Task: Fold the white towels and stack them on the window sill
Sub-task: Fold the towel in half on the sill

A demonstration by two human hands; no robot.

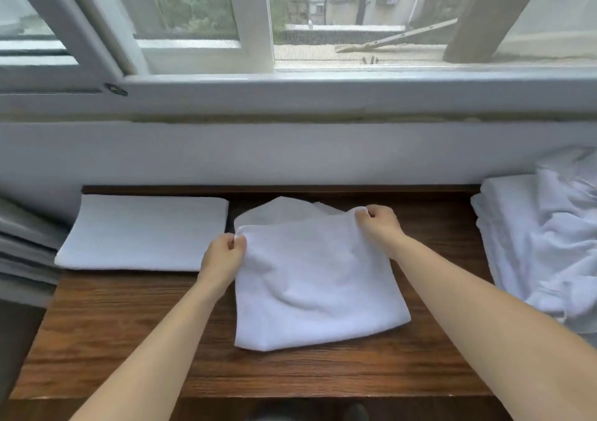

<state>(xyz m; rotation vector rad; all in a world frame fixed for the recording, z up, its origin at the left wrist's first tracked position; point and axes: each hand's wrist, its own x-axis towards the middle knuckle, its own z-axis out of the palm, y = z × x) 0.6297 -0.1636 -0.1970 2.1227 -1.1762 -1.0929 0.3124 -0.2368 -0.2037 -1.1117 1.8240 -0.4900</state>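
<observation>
A home room: wooden table (129,339) under a white-framed window (255,32) facing neighbouring buildings.

Both bare forearms reach in from the bottom edge, the left from about 7 o'clock and the right from about 5 o'clock, converging toward the centre. The left hand (224,254) has its fingers curled, thumb and fingertips pinched together at its upper right. The right hand (379,223) sits higher, toward 1 o'clock of the left, knuckles up, fingers likewise curled into a pinch.
</observation>
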